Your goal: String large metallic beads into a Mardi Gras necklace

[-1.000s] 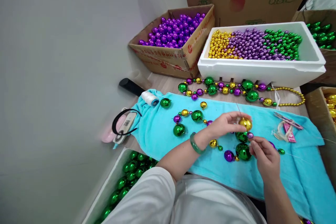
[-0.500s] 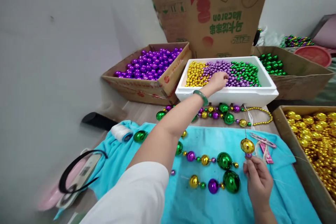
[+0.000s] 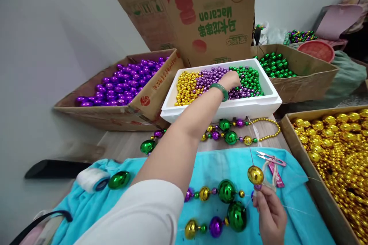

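My left hand (image 3: 230, 80), below a green bangle (image 3: 220, 91), reaches into a white foam box (image 3: 273, 97) of small beads. Its fingers curl down where the purple beads (image 3: 214, 75) meet the green beads (image 3: 250, 80); whatever they pinch is hidden. Over the blue towel (image 3: 221, 164), my right hand (image 3: 270, 210) pinches a thin upright needle (image 3: 251, 156). A large gold bead (image 3: 255, 175) is threaded on it, with a small purple bead (image 3: 258, 187) just above my fingertips. Left of this hand, strung beads lie in rows, including a big green bead (image 3: 237, 216).
Cardboard boxes hold purple balls (image 3: 123, 82), green balls (image 3: 274, 65) and gold beads (image 3: 339, 149). A finished-looking strand (image 3: 230, 137) lies before the foam box. Pink-handled snips (image 3: 276, 160) rest on the towel at right, a thread spool (image 3: 93, 180) at left.
The view has shifted, bringing the scene lower and leftward. My left hand has moved right within the foam box, from the purple beads toward the green ones. My right hand keeps its hold.
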Demonstrator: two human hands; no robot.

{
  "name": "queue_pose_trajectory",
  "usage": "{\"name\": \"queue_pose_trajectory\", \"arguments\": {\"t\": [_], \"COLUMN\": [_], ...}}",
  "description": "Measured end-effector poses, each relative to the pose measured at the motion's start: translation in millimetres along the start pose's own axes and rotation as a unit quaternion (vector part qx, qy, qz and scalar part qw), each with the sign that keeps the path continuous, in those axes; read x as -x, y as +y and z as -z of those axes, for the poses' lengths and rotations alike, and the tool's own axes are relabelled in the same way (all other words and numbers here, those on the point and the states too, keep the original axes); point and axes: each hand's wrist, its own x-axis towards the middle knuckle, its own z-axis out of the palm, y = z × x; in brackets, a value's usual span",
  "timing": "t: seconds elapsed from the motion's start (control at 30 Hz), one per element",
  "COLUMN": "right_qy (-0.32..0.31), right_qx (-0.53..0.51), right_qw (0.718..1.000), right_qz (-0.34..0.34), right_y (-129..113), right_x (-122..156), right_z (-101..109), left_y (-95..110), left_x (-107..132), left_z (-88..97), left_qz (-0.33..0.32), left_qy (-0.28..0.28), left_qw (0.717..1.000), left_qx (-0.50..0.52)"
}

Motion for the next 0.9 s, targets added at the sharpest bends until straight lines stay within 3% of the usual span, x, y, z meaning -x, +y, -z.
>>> {"name": "queue_pose_trajectory", "arguments": {"t": [0.17, 0.27, 0.33, 0.4, 0.5, 0.6, 0.67, 0.77, 0.9], "right_qy": [-0.022, -0.031, -0.026, -0.02, -0.053, -0.122, -0.161, -0.195, -0.221], "right_qx": [0.033, 0.047, 0.058, 0.059, 0.049, 0.054, 0.064, 0.078, 0.092], "right_qw": [0.999, 0.998, 0.997, 0.997, 0.996, 0.989, 0.983, 0.975, 0.97], "right_qz": [0.024, 0.036, 0.044, 0.05, 0.054, 0.065, 0.069, 0.065, 0.052], "right_y": [-1.7, 0.4, -0.1, -3.0, -12.2, -24.8, -32.1, -38.4, -38.5], "right_x": [1.3, 1.5, 2.1, 3.7, 8.8, 18.3, 27.3, 43.0, 62.9], "right_z": [-2.6, 0.6, 4.0, 6.7, 7.1, 4.1, 1.6, -1.7, -4.6], "left_y": [5.7, 11.4, 10.6, 5.5, -7.4, -23.6, -34.5, -46.9, -55.9], "left_x": [9.6, 27.2, 54.5, 100.0, 197.1, 297.3, 347.4, 392.9, 423.8], "left_z": [-14.2, -6.7, 4.1, 13.2, 14.5, -2.8, -19.4, -37.9, -41.4], "left_qz": [-0.005, -0.005, -0.023, -0.051, -0.044, 0.034, 0.088, 0.143, 0.153], "left_qy": [0.017, 0.038, 0.059, 0.075, 0.029, -0.021, -0.023, 0.015, 0.055], "left_qw": [1.0, 0.999, 0.996, 0.976, 0.871, 0.719, 0.63, 0.54, 0.485], "left_qx": [-0.001, 0.024, 0.07, 0.199, 0.489, 0.693, 0.771, 0.83, 0.859]}}
